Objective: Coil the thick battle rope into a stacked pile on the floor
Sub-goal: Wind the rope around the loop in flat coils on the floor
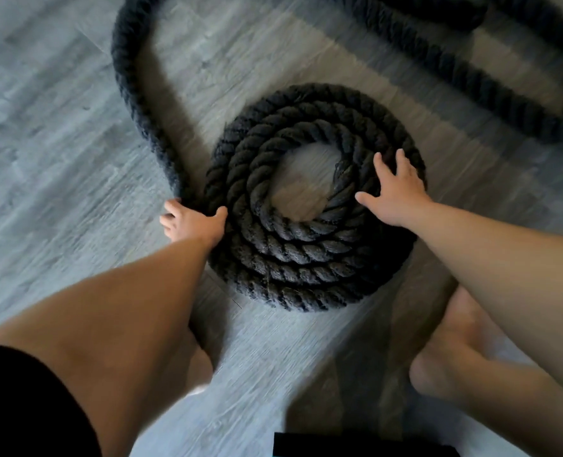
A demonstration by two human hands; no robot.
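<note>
The thick, dark grey twisted battle rope (306,199) lies on the pale grey wood-grain plank floor (59,159) as a flat round spiral of about four rings, touching one another, with a patch of bare floor showing in the open middle; whether any ring is stacked above another cannot be told. From the spiral's left side the loose length of the rope runs up and away, bending toward the top edge, and another stretch of it crosses the upper right corner, well apart from the coil. The left hand (194,222) is wrapped around the rope where the loose length meets the outer ring, thumb on the coil side and fingers curled over the far side. The right hand (395,192) lies flat on the right side of the coil, fingers spread across the rings. Both forearms are bare. Two bare feet (451,351) stand on the floor nearest the camera, just beside the coil.
</note>
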